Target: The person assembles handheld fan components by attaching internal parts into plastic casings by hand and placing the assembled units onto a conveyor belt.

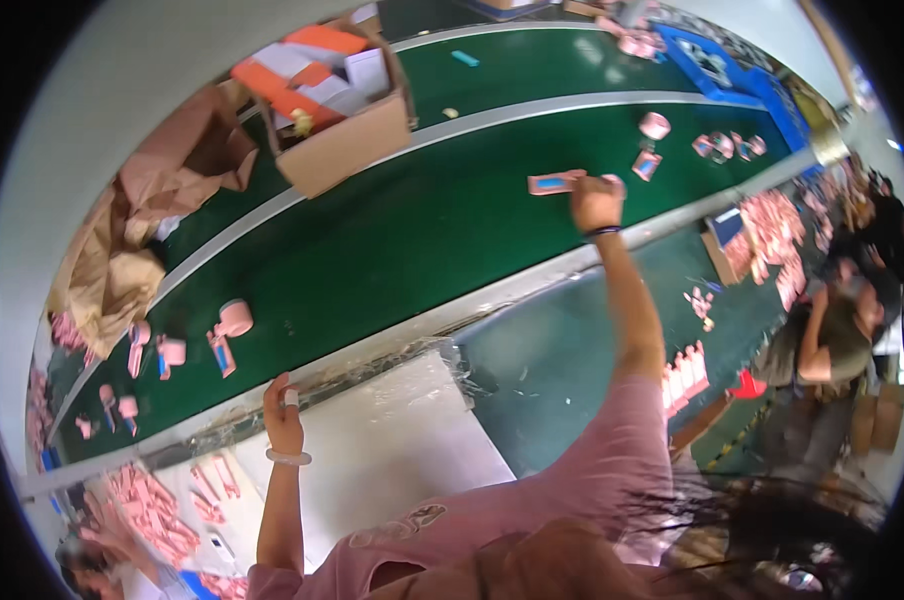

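Over the green conveyor belt, my right hand reaches far forward, its fingers closed at a long pink part with a blue strip. A round pink piece shows just past the fingers; whether the two are joined is hidden. Beyond them on the belt lie a pink roll-shaped piece and a small pink part with blue. My left hand is raised by the belt's near edge, fingers apart and holding nothing, a white cover on one finger. Left of it, a pink piece with a round head lies on the belt.
An open carton with orange and white boxes stands across the belt, beside brown paper. A white sheet covers the near bench. Pink parts are heaped at right. Co-workers are at both sides; a blue crate sits far right.
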A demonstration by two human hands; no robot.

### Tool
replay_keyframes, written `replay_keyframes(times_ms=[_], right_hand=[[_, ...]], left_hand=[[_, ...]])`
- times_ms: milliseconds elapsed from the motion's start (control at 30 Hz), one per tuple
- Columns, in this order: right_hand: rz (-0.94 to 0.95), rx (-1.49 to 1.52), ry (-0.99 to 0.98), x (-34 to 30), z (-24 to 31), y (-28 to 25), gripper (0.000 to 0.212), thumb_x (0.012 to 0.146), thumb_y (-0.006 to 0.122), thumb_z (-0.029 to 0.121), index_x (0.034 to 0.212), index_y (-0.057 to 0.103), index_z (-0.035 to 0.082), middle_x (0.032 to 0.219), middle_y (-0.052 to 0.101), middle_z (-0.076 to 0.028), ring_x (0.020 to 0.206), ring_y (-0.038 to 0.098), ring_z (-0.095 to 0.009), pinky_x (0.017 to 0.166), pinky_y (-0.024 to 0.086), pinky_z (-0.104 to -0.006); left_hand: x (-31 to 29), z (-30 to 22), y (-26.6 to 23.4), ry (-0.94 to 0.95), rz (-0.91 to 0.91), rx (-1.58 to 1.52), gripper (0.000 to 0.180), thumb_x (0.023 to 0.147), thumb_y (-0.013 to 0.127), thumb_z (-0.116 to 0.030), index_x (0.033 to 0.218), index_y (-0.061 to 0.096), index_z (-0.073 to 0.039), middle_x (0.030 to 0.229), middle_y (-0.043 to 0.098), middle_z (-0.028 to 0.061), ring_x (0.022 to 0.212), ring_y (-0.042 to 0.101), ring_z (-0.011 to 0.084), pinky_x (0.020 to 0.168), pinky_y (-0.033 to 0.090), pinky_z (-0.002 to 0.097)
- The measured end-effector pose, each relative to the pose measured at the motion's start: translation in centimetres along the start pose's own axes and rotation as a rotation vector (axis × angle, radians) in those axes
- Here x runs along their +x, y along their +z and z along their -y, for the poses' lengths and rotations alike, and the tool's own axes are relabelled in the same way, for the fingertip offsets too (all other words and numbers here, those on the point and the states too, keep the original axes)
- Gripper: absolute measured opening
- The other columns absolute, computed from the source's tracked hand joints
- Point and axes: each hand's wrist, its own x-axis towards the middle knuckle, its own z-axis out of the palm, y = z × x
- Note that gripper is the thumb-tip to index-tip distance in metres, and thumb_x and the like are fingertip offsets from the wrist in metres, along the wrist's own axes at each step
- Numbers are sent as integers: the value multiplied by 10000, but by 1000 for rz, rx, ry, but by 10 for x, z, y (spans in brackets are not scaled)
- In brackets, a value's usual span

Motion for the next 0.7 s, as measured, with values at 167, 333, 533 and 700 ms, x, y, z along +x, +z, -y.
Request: replay_keyframes(times_ms=[167, 333, 533, 700], right_hand=[[-82, 512, -232, -16, 125, -74, 29, 678, 618, 129, 694, 615, 105, 697, 624, -94, 621, 613, -276, 539, 494, -421], [90, 1334, -350, -104, 244, -184, 120, 749, 590, 39, 837, 665, 71, 759, 628, -110, 717, 600, -299, 664, 472, -409], [86, 1466, -328, -160, 311, -296, 131, 840, 617, 137, 953, 683, 127, 783, 610, -45, 726, 592, -232, 695, 444, -351], [90, 1218, -311, -186, 334, -324, 131, 863, 627, 197, 967, 685, 143, 760, 604, -44, 729, 589, -206, 706, 441, -340]], left_hand=[[-2, -81, 52, 366, 272, -115, 657, 659, 307, 145, 1275, 487, 5, 1315, 473, 152, 1079, 540, 249, 950, 433, 350], [-21, -170, 73, 634, 403, 384, 677, 816, 655, -226, 1385, 373, 9, 1395, 394, 217, 1289, 352, 378, 1079, 256, 454], [-69, -146, 30, -206, 819, -462, 537, 839, 656, -87, 1321, 430, -14, 1084, 601, 48, 954, 596, 121, 785, 516, 251], [-119, -109, 1, -429, 778, -816, 349, 862, 636, -168, 1167, 537, -30, 1045, 594, 56, 933, 610, 167, 782, 541, 317]])
